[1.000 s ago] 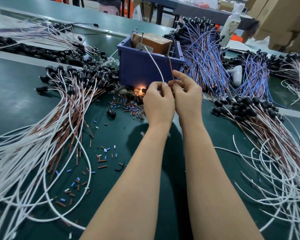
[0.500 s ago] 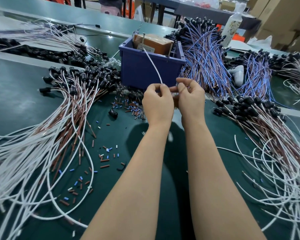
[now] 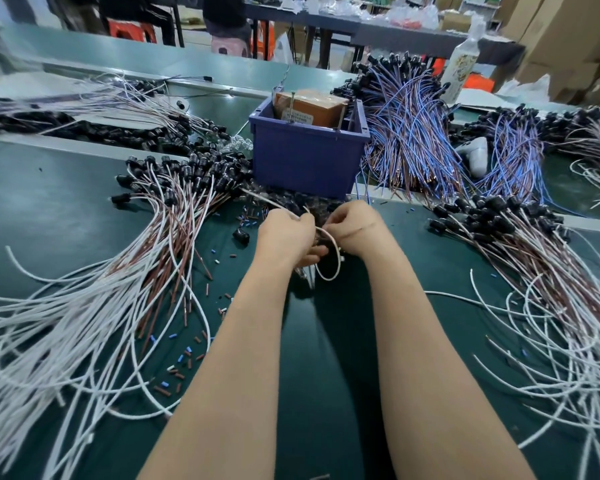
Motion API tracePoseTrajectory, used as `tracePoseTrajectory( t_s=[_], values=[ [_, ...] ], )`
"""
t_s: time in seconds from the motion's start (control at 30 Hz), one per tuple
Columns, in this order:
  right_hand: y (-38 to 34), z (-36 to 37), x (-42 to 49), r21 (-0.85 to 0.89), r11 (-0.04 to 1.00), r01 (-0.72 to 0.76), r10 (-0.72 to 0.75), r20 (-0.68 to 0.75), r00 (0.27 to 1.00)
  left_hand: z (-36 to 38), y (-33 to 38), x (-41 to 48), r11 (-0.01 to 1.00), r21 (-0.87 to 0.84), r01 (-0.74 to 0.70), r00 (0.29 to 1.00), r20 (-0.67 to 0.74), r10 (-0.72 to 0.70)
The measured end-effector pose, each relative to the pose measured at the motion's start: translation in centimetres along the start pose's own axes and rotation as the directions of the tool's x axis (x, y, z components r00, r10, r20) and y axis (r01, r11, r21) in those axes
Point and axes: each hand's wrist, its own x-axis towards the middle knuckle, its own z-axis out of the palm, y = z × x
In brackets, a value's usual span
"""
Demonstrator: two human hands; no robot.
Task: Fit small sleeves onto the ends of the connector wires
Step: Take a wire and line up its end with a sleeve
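Table [image 3: 66, 216] dark green; bin [image 3: 305, 161] blue-purple; box [image 3: 309, 107] orange-brown; wires [image 3: 329, 258] white, others brown, blue; connectors [image 3: 492, 216] black.

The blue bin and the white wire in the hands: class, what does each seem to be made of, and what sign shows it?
The blue bin looks like moulded plastic, matte: even colour, thick folded rim. The white wire seems sheathed in flexible plastic or fibre, dull: it curves in a smooth loop.

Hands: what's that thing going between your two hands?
A white wire. The left hand pinches it, and it curves across the gap and loops down beside the right hand. The head view shows it.
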Motion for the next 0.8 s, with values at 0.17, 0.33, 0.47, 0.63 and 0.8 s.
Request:
tracePoseTrajectory(
  t_s=[0.17, 0.33, 0.47, 0.63, 0.8],
  values=[
    [0.5, -0.5, -1.0, 0.083, 0.996, -0.036, 0.032, 0.046, 0.998, -0.3, -0.6, -0.1, 0.974, 0.226, 0.016, 1.0, 0.005, -0.018],
    [-0.1, 0.4, -1.4, 0.048, 0.999, 0.011, -0.015, 0.094, 0.995, -0.4, -0.2, -0.4, 0.942, 0.335, 0.004, 0.998, 0.054, -0.024],
    [0.1, 0.6, -1.8, 0.286, 0.958, 0.031, -0.019, -0.043, 0.999, -0.9, 0.8, -1.1, 0.822, 0.564, -0.074, 0.996, 0.005, 0.086],
    [0.0, -3.1, -3.5, 0.581, 0.773, 0.255, -0.06, -0.332, 0.941, 0.5, 4.7, -3.4, 0.741, 0.545, -0.392, 0.875, -0.026, 0.483],
    [0.5, -10.0, -7.3, 0.525, 0.764, 0.373, -0.14, -0.431, 0.892, 5.3, 9.7, -6.8, 0.687, 0.264, -0.677, 0.732, 0.149, 0.665]
  ],
)
